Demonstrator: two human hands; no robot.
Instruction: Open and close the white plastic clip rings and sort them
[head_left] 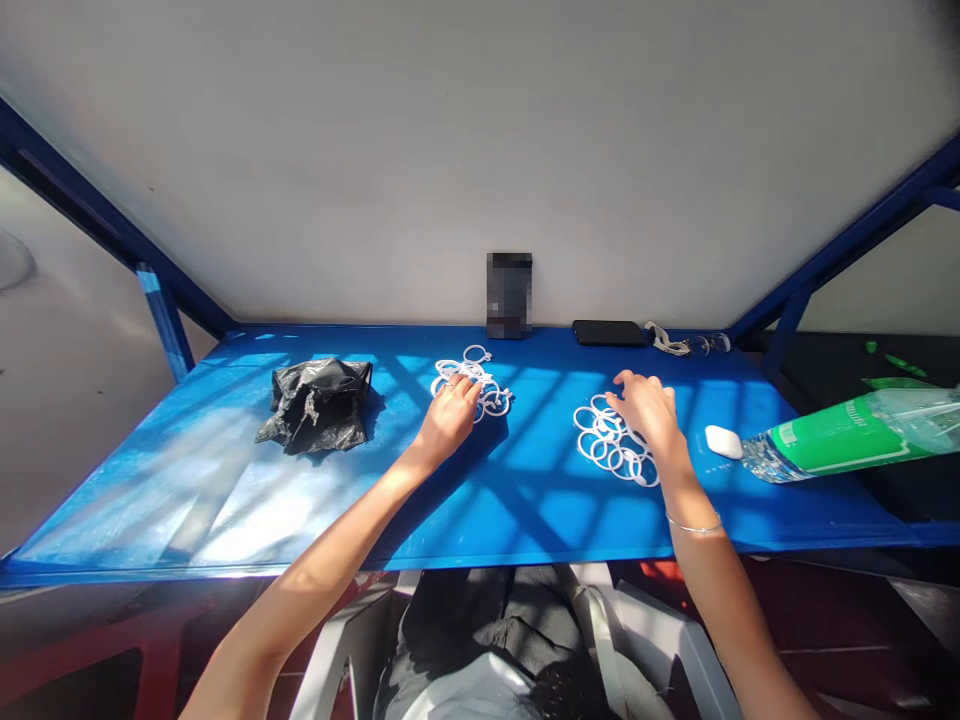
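Two heaps of white plastic rings lie on a blue table. My left hand rests on the left heap of rings, its fingers curled onto them; whether it grips one I cannot make out. My right hand lies palm down over the right heap of rings, fingers spread and reaching toward the far side. A thin bracelet sits on my right wrist.
A crumpled black plastic bag lies left. At the back stand a dark box, a black phone and glasses. On the right lie a small white case and a green-labelled bottle. Blue frame posts flank the table.
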